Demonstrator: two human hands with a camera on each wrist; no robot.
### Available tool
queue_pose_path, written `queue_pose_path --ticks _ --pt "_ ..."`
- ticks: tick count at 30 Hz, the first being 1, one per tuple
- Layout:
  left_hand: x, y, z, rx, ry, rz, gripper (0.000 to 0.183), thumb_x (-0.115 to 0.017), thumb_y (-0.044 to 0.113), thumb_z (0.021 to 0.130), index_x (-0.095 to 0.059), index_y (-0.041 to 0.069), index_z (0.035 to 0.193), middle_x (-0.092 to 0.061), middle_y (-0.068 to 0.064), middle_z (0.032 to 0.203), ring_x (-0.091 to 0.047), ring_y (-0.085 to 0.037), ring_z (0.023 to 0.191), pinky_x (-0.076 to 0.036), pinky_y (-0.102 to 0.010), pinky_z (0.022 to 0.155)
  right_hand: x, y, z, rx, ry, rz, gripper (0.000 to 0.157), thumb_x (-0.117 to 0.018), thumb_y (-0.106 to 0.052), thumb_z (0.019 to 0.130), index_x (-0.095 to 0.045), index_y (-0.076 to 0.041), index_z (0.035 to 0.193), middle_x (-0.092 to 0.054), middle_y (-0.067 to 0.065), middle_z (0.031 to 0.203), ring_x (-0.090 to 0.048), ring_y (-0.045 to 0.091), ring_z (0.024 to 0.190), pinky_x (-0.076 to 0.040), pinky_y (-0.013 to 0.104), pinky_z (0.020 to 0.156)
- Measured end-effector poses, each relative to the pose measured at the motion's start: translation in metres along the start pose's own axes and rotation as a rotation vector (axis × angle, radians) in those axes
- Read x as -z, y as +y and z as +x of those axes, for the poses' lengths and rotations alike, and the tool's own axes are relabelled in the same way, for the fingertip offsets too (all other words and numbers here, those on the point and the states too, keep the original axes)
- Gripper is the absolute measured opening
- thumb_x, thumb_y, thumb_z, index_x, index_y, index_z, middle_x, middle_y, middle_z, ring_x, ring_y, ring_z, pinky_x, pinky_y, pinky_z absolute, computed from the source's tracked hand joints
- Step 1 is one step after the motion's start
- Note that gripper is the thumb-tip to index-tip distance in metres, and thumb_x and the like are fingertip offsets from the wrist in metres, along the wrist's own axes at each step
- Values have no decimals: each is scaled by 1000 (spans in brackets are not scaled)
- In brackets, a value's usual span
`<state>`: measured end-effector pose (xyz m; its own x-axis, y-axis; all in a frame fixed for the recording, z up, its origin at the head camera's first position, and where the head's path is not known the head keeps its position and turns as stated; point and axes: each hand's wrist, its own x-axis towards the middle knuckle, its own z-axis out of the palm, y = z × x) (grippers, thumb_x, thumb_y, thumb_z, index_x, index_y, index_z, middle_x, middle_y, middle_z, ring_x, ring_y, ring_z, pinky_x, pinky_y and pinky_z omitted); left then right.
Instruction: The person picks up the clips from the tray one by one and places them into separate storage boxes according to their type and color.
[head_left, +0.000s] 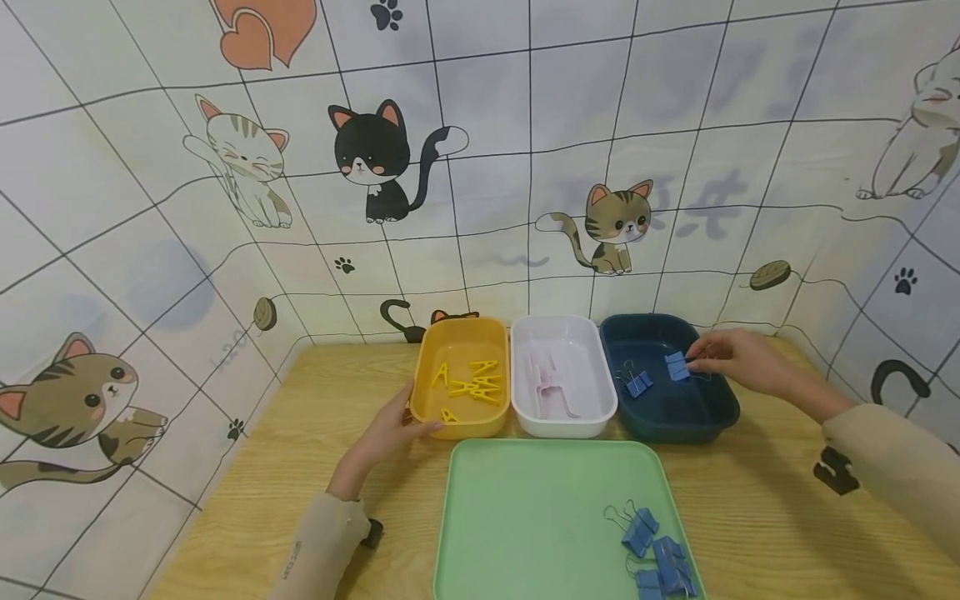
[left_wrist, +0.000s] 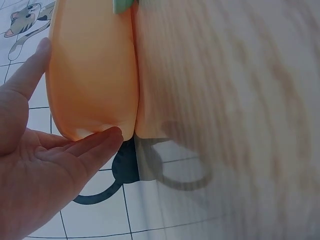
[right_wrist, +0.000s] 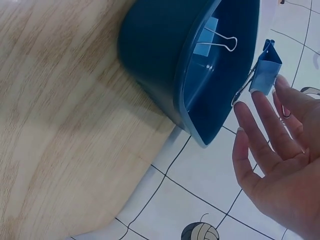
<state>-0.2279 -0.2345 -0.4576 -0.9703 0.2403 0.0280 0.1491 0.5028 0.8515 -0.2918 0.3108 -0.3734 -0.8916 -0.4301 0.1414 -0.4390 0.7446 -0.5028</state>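
My right hand (head_left: 738,360) pinches a blue binder clip (head_left: 677,366) by thumb and fingertips over the dark blue bin (head_left: 678,432). In the right wrist view the held binder clip (right_wrist: 266,72) hangs at the fingertips, near the bin's rim (right_wrist: 184,95). Another blue binder clip (head_left: 639,383) lies inside that bin. With fingers fairly straight, my left hand (head_left: 388,427) rests against the near left corner of the yellow bin (head_left: 459,428). The left wrist view shows its fingers (left_wrist: 102,142) touching the bin's outer wall (left_wrist: 95,70).
Yellow clothespins (head_left: 480,388) lie in the yellow bin. A white bin (head_left: 562,427) with pale pink clips (head_left: 551,387) stands between the other two. In front, a green tray (head_left: 540,517) carries several blue binder clips (head_left: 673,567) at its right. Behind is a cat-patterned wall (head_left: 495,192).
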Motion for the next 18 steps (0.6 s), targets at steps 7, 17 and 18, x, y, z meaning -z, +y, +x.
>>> queue_pose_path --ticks 7,17,18 --pt "-1 -1 1 4 4 4 95 -77 23 90 -16 6 160 -30 -18 162 -40 -35 143 -36 -52 115 0 3 4 -14 -11 1 15 -73 -13 92 -72 -2 101 -74 3 86 -67 18 74 -52 24 61" --pt "-1 0 0 -3 -2 -9 91 -75 19 92 -16 6 160 -34 -17 159 -43 -34 140 -36 -52 116 0 9 11 -35 -54 -2 18 -71 -11 93 -70 3 103 -75 8 90 -68 21 77 -52 25 61" --pt "-1 0 0 -5 -1 -10 91 -75 19 92 -16 6 160 -34 -18 159 -44 -34 139 -37 -52 115 0 10 13 -31 -57 -8 18 -71 -11 93 -70 4 103 -75 7 89 -68 21 77 -52 25 61"
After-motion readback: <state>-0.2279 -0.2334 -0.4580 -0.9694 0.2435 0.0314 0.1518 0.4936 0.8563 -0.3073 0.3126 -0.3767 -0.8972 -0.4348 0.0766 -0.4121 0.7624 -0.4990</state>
